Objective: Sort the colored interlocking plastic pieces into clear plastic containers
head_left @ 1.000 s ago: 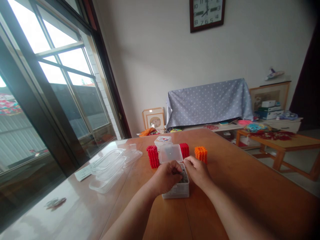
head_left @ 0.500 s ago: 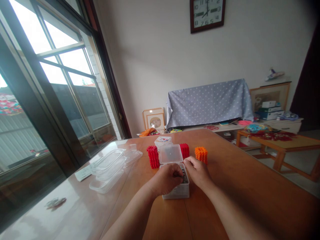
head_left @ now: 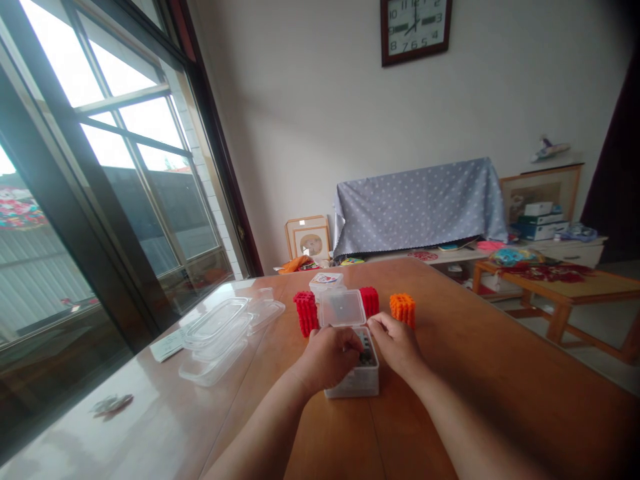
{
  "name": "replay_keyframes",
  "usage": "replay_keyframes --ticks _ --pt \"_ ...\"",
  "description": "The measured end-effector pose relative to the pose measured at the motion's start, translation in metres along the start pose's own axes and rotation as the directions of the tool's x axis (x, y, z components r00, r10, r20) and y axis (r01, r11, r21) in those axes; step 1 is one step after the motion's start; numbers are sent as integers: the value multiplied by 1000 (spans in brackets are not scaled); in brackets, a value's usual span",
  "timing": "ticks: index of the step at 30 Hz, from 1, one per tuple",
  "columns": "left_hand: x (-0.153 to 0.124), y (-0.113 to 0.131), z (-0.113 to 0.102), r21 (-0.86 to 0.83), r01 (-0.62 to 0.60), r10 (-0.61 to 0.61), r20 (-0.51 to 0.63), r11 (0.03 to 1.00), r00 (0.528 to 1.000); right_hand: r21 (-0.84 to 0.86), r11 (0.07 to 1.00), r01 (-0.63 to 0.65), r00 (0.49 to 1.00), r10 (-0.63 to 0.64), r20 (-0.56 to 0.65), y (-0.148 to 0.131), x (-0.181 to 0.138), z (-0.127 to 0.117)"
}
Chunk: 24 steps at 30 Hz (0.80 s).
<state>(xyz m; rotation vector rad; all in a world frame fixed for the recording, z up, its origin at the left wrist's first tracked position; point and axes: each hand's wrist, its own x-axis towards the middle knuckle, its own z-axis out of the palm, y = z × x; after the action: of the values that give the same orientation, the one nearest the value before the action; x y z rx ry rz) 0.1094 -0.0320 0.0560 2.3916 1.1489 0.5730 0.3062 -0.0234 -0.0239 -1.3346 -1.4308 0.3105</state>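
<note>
A clear plastic box stands in front of me with its hinged lid tipped back. Dark small pieces show inside it, too small to name. Over the box's left side reaches my left hand, its fingers bent together at the opening; what they pinch, if anything, is hidden. My right hand is at the box's right rim near the hinge, thumb and forefinger closed together. Behind the box are two red blocks of interlocking plastic pieces, and an orange block stands to the right.
Clear plastic lids and trays lie stacked at the left, over a pale paper booklet. A small clear packet is at the near left. Another clear box stands farther back. A low wooden table is off to the right.
My left hand has shifted slightly left and up over the box, showing more of the dark pieces. My right hand has stayed at the rim.
</note>
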Motion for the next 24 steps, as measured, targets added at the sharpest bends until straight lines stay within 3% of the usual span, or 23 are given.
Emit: replay_keyframes --ticks 7,11,16,24 --pt "-2 -9 -25 -128 -1 -8 -66 992 998 9 1000 1 1000 -1 5 -2 0 -1" --pt "-6 -24 -36 -17 39 -41 -79 999 996 8 1000 7 1000 -7 0 -2 0 -1" --pt "-12 -37 -29 149 -26 36 -63 988 997 1 1000 1 1000 -1 2 -1 -1 -1" --pt "-15 -35 -31 229 -44 47 -10 972 999 -5 1000 -2 1000 3 23 0 0 -1"
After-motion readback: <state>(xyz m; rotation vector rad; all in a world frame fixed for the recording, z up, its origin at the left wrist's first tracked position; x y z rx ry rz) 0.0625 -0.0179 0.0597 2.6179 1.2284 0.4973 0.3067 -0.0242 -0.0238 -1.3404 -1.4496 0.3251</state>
